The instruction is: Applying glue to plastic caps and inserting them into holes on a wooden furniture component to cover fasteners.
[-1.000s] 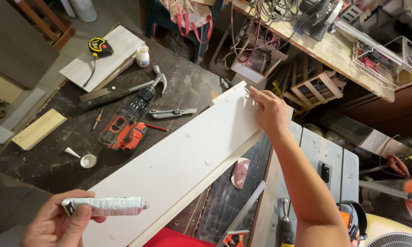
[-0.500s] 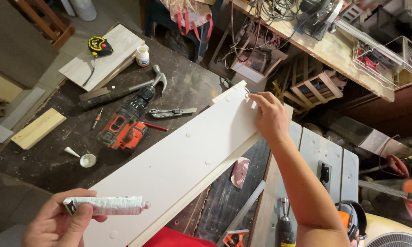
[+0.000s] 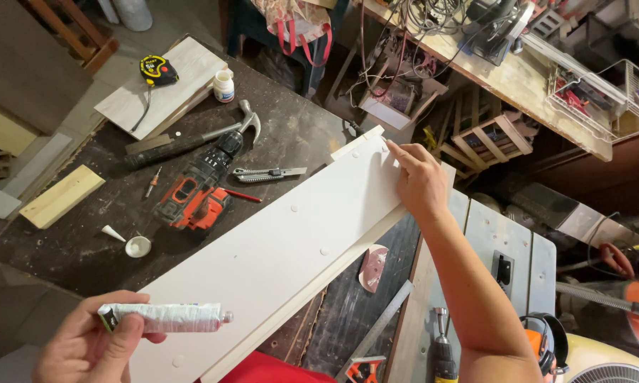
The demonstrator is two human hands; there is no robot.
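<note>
A long white board (image 3: 284, 248) lies diagonally across the dark workbench (image 3: 298, 135), with small round plugs dotted along it. My right hand (image 3: 419, 181) rests on the board's far end, index finger pressed to the surface near the top corner. My left hand (image 3: 92, 347), at the bottom left, holds a rolled-up white tube (image 3: 164, 318) horizontally, its nozzle pointing right over the board's near end.
On the bench lie an orange-and-black cordless drill (image 3: 195, 191), a hammer (image 3: 191, 138), a utility knife (image 3: 266, 172), a yellow tape measure (image 3: 157, 69), a small white bottle (image 3: 223, 85), a white cap (image 3: 138, 246) and wood offcuts (image 3: 62, 196). A table saw (image 3: 497, 262) stands at the right.
My right hand's fingertip has shifted slightly along the board's far end. The left hand and the tube have stayed put.
</note>
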